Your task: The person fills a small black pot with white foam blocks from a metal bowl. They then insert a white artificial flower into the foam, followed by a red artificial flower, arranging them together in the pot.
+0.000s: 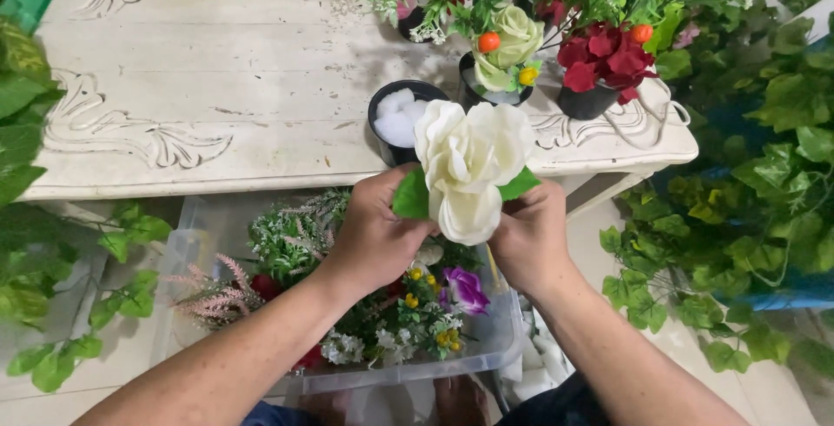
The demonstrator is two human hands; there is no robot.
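Both our left hand and right hand clasp the big cream fabric rose between them, its bloom pointing up toward the foam-filled black pot just beyond.

Big cream-white artificial rose, fully open, w/ layered petals & two green leaves at its base, one each side. Bloom faces up toward the camera, stem end hidden below. It's held up just in front of the table edge, above a clear plastic bin.
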